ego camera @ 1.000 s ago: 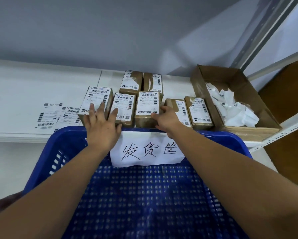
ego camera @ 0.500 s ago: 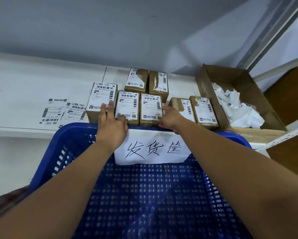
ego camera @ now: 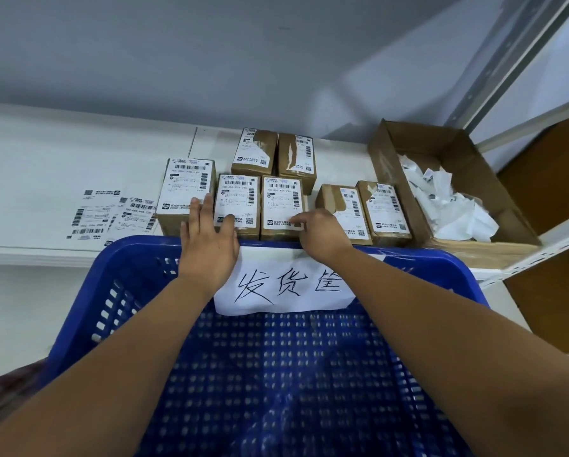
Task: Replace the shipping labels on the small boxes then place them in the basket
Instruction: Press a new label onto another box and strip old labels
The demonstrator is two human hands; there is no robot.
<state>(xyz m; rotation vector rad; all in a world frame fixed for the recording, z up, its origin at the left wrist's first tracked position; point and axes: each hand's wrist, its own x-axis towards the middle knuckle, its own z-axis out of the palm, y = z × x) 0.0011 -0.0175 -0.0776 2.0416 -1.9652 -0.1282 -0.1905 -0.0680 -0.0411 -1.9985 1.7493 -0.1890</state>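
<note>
Several small brown boxes sit on a white shelf (ego camera: 62, 153). Three in front carry whole white labels: a left box (ego camera: 186, 189), a middle box (ego camera: 238, 202) and a right box (ego camera: 281, 201). Two behind (ego camera: 273, 153) and two at the right (ego camera: 362, 209) have torn labels. My left hand (ego camera: 207, 235) lies with straight fingers on the left and middle boxes. My right hand (ego camera: 319, 234) has curled fingers at the near right corner of the right labelled box. A blue plastic basket (ego camera: 118, 275) with a handwritten paper sign (ego camera: 283, 285) stands empty below both arms.
Loose shipping labels (ego camera: 111, 216) lie on the shelf left of the boxes. An open cardboard box (ego camera: 467, 179) with crumpled white paper (ego camera: 448, 202) stands at the right. A grey wall rises behind, and a white rack upright (ego camera: 514, 61) runs at the right.
Both hands have slid right along the front row of boxes. The left hand now covers the left and middle boxes, and the right hand has come onto the right labelled box's corner.
</note>
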